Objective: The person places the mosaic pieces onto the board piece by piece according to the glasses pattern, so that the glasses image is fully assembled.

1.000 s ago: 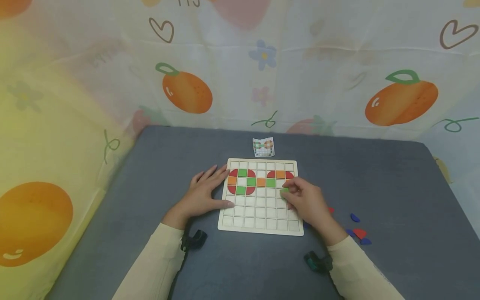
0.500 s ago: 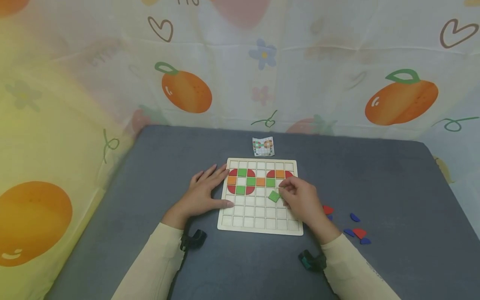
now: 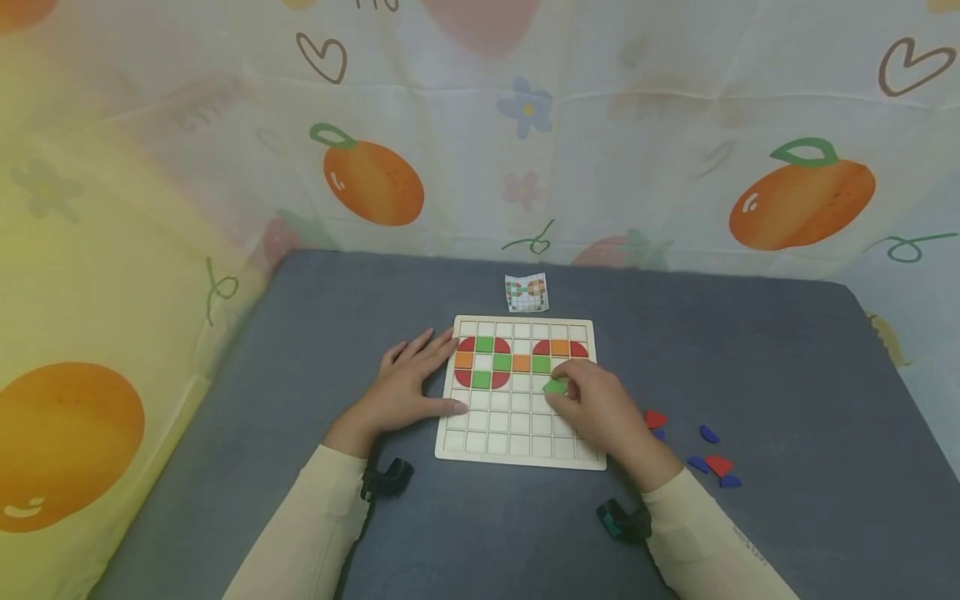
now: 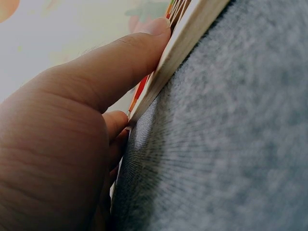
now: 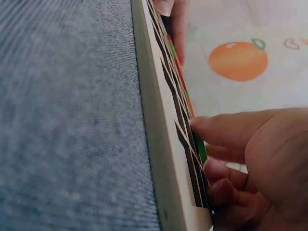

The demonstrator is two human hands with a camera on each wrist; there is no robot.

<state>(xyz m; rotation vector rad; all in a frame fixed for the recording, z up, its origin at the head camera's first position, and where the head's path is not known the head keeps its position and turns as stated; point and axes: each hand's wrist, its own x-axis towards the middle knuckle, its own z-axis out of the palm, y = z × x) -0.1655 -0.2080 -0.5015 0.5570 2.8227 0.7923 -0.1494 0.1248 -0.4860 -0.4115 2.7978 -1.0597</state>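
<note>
A pale wooden grid board (image 3: 521, 442) lies on the table in the head view, with red, green and orange tiles set in its upper rows. Over the board's right half, my right hand (image 3: 606, 408) pinches a green square tile (image 3: 555, 386) between thumb and fingers; the fingers partly cover it. In the right wrist view a green tile (image 5: 201, 149) shows by the thumb, above the grid. My left hand (image 3: 408, 389) rests at the board's left side, fingers spread and fairly straight. Its thumb (image 4: 130, 55) lies on the board's edge in the left wrist view.
Behind the board is a small printed card (image 3: 527, 293) with a coloured grid pattern. Several loose red and blue pieces lie to the right, among them a red piece (image 3: 719, 466) and a blue piece (image 3: 709, 434). A patterned curtain (image 3: 465, 125) hangs behind the table (image 3: 360, 292).
Held by the right hand at first, the green tile then showed flat and turned askew on the board beside the fingertips. Now the right hand pinches it again, slightly further left. My left hand stays put.
</note>
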